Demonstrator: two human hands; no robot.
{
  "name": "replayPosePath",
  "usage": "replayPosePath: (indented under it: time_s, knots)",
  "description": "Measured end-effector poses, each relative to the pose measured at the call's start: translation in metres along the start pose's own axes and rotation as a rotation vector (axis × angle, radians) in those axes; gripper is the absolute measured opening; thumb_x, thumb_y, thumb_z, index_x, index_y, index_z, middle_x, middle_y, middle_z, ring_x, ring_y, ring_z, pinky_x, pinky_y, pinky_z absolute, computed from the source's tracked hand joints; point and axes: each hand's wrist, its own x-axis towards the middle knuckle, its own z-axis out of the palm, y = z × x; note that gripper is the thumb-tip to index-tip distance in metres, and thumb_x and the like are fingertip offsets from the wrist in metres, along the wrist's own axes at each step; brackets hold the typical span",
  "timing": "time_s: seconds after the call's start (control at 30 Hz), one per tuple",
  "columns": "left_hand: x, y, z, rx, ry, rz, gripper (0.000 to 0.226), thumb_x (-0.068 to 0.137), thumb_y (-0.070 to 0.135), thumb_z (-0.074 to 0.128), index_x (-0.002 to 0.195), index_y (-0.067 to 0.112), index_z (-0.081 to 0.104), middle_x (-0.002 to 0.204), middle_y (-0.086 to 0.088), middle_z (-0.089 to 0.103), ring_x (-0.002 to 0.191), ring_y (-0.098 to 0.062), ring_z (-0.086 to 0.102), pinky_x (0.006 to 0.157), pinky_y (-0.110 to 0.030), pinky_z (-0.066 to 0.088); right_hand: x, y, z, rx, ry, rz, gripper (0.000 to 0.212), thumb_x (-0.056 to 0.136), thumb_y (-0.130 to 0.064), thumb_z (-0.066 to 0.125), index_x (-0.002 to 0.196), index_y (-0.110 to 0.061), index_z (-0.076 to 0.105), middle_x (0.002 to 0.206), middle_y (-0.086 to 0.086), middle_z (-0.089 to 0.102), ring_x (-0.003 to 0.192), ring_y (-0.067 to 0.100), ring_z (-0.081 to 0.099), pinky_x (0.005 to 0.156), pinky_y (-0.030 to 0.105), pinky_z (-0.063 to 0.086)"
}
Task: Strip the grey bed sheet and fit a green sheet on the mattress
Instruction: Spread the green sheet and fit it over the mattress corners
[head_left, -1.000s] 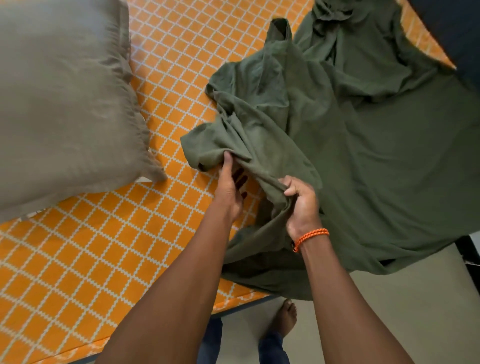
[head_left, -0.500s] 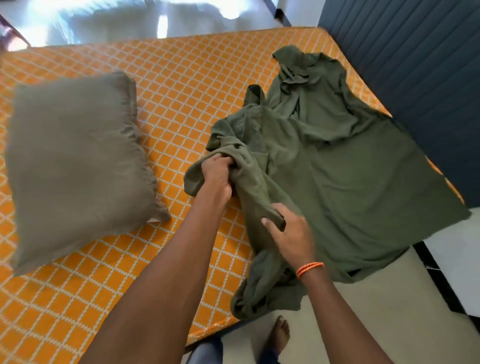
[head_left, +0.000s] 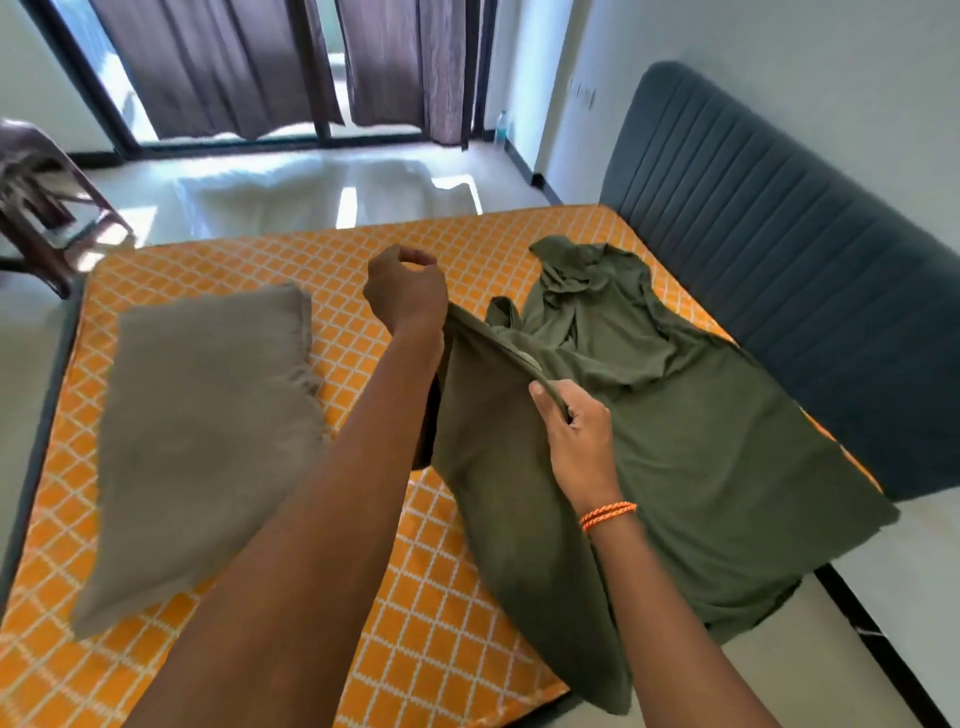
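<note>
The green sheet (head_left: 691, 447) lies crumpled over the right half of the bare orange diamond-patterned mattress (head_left: 244, 270) and hangs over its near edge. My left hand (head_left: 405, 291) is raised above the bed with its fingers curled round the sheet's hem. My right hand (head_left: 576, 441), with an orange band at the wrist, pinches the same hem lower down and to the right. The hem runs taut between the two hands, and a panel of sheet hangs below it. No grey sheet is in view.
A grey pillow (head_left: 202, 431) lies on the left half of the mattress. A dark blue padded headboard (head_left: 779, 291) stands along the right side. A chair (head_left: 36, 208) is at far left, and curtains (head_left: 260, 67) hang over a glass door at the back.
Both hands have lifted the sheet's edge off the mattress. My left hand rose and moved away from my right, drawing the hem taut. The camera tilted up, showing the room.
</note>
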Motion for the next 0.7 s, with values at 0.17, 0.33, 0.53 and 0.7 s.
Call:
replayPosePath:
  time_s: [0.17, 0.33, 0.53, 0.7]
  knots:
    - [-0.029, 0.056, -0.026, -0.127, -0.162, 0.313, 0.028, 0.074, 0.004, 0.071, 0.086, 0.028, 0.077, 0.082, 0.003, 0.077, 0.080, -0.016, 0.075, 0.076, -0.041, 0.063, 0.013, -0.039, -0.014, 0.072, 0.108, -0.039, 0.041, 0.106, -0.037, 0.056, 0.078, -0.007, 0.062, 0.068, -0.006, 0.046, 0.067, 0.003, 0.039, 0.059, 0.039, 0.038]
    - [-0.054, -0.005, -0.036, -0.293, -0.283, 0.253, 0.016, 0.089, 0.012, 0.067, 0.098, 0.016, 0.079, 0.100, -0.002, 0.079, 0.100, -0.025, 0.072, 0.096, -0.045, 0.056, 0.039, -0.064, -0.040, 0.145, 0.129, -0.065, 0.057, 0.104, -0.051, 0.056, 0.090, 0.004, 0.064, 0.087, 0.024, 0.066, 0.074, 0.023, 0.055, 0.076, 0.052, 0.052]
    - [-0.156, -0.198, -0.037, -0.177, -0.165, -0.958, 0.050, 0.103, 0.041, 0.048, 0.134, 0.006, 0.065, 0.133, -0.021, 0.066, 0.119, -0.038, 0.065, 0.095, -0.045, 0.054, 0.028, -0.067, -0.033, 0.190, -0.058, 0.003, 0.031, 0.103, -0.037, 0.064, 0.091, -0.011, 0.077, 0.087, 0.011, 0.074, 0.084, 0.025, 0.068, 0.085, 0.050, 0.057]
    - [-0.226, -0.238, -0.035, -0.552, -0.622, -1.308, 0.074, 0.083, 0.071, 0.067, 0.124, 0.010, 0.073, 0.126, -0.014, 0.072, 0.112, -0.030, 0.065, 0.107, -0.047, 0.046, 0.011, -0.052, -0.035, 0.286, -0.122, 0.126, 0.026, 0.100, -0.027, 0.069, 0.096, -0.004, 0.079, 0.096, 0.017, 0.077, 0.093, 0.030, 0.072, 0.093, 0.054, 0.058]
